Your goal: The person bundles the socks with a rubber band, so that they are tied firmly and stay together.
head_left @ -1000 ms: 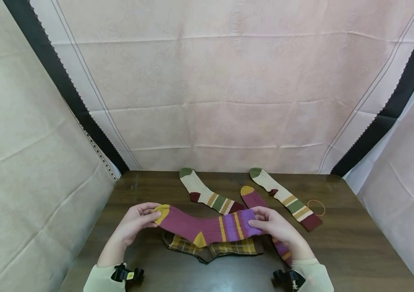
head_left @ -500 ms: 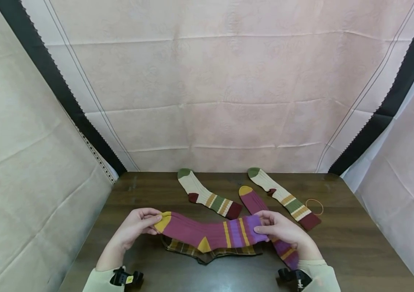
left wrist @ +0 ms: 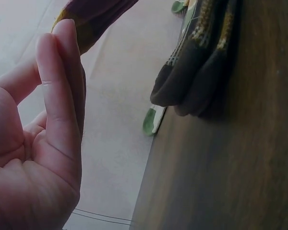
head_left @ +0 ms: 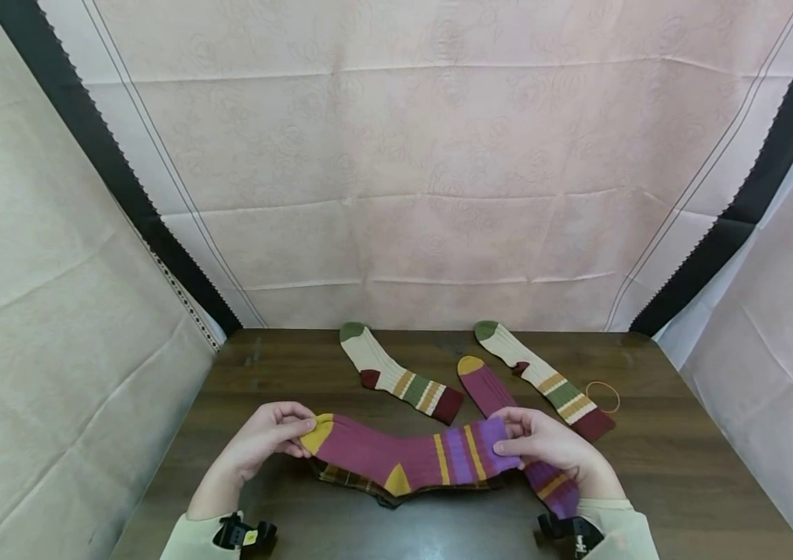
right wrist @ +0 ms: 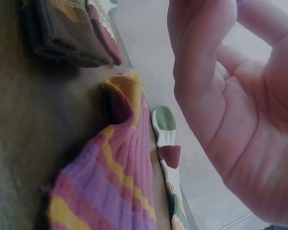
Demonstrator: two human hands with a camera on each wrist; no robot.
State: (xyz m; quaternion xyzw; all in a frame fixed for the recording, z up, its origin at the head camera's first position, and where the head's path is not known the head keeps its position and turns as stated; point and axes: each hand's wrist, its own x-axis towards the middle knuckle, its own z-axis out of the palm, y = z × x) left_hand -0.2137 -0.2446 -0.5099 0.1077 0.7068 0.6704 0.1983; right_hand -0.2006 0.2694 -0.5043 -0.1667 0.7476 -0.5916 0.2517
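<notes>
Left hand pinches the yellow toe and right hand pinches the purple cuff of a maroon striped sock, stretched just above a plaid sock pile on the counter. Matching maroon sock lies beside right hand.

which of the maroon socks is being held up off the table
The maroon sock stretched between both hands: the left hand pinches its yellow toe, the right hand its purple cuff. The other maroon sock lies flat on the table.

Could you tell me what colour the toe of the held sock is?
Mustard yellow toe; head view shows it best.
</notes>
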